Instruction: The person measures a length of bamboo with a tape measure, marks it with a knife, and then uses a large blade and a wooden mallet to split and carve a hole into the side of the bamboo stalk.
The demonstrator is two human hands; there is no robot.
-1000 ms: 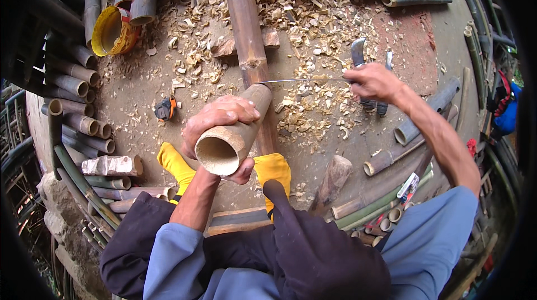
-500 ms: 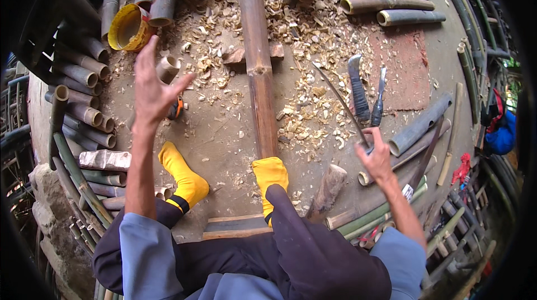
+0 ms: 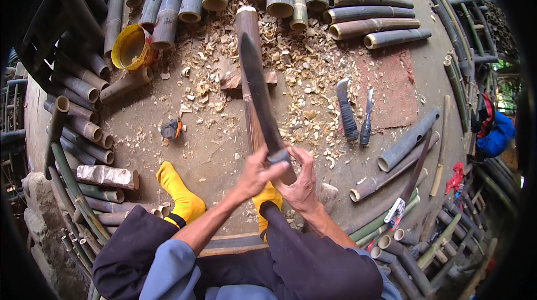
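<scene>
Tan shavings beyond the left hand and right hand, both clasping a machete, suggest cutting done; what remains is unclear.

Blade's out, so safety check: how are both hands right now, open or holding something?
Left hand: closed on the handle of the large knife.
Right hand: curled around the same handle.

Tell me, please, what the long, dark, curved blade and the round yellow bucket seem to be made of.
Blade: probably steel, darkened and smooth, judging by its dull sheen. Bucket: likely plastic, smooth, given its thin, bright rim; metal possible.
</scene>
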